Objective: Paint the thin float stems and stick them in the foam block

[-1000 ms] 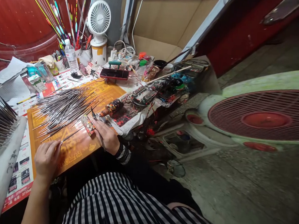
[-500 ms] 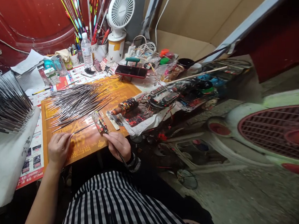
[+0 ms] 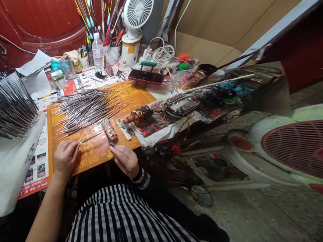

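My left hand (image 3: 66, 156) is closed in a pinch at the front edge of the orange board (image 3: 92, 156). Its fingertips hold one end of a slender grey float stick (image 3: 92, 137), which points right towards a small paint-stained block (image 3: 109, 129). Across from it, my right hand (image 3: 125, 159) is closed around a thin dark pen-like tool (image 3: 111, 142). The tool's tip is at the near end of the block; whether they touch I cannot tell. A heap of similar grey float sticks (image 3: 86, 110) lies on the board behind both hands.
At left, many dark sticks stand upright in a white foam block (image 3: 5, 176). A phone (image 3: 146, 76) on a stand, a water bottle (image 3: 98, 52) and a white fan (image 3: 138, 8) are at the back. Paint-smeared tools and a paint-covered bottle (image 3: 141, 113) lie right of the board.
The view has shifted slightly. My right hand has moved a little left and back towards me, showing more of the tool's dark tip. My left hand still pinches the float stick.
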Demonstrator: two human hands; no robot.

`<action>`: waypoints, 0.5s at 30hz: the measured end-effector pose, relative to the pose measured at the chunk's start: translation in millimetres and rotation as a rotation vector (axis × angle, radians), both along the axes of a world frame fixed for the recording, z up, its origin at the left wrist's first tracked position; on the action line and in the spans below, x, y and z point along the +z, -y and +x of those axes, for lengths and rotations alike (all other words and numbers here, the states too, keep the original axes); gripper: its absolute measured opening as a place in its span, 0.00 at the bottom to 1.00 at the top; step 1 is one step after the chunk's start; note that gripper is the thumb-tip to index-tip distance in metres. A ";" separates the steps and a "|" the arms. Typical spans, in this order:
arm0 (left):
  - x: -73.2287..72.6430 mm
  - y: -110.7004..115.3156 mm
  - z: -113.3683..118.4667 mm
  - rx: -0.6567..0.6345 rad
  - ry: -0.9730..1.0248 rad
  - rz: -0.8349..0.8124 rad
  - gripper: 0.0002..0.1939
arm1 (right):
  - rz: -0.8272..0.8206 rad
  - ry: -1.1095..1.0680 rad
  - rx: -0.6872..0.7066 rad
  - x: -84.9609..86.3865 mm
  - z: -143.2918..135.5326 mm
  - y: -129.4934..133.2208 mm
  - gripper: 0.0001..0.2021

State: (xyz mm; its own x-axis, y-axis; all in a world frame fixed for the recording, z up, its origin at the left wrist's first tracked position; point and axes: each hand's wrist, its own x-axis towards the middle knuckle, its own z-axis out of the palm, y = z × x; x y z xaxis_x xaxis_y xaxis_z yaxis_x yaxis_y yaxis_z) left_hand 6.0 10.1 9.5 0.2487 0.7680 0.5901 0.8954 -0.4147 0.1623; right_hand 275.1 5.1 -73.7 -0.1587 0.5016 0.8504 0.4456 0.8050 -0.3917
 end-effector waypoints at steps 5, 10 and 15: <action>-0.2 0.5 0.3 -0.010 -0.008 0.015 0.06 | 0.006 0.014 -0.018 2.2 -1.3 0.7 0.28; 0.0 0.9 0.4 -0.017 -0.008 0.023 0.06 | -0.001 0.036 -0.037 4.1 -1.3 1.3 0.28; -0.3 0.7 -0.2 -0.045 -0.008 0.049 0.05 | 0.007 0.055 -0.036 8.1 -1.3 1.5 0.30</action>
State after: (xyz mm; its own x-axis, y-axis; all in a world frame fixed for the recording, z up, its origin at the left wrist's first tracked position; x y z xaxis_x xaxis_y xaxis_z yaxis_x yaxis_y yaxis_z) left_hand 5.9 9.4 9.1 0.2871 0.7262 0.6247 0.8769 -0.4618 0.1337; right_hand 273.8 3.6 -65.6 -0.1868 0.5017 0.8446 0.4952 0.7906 -0.3601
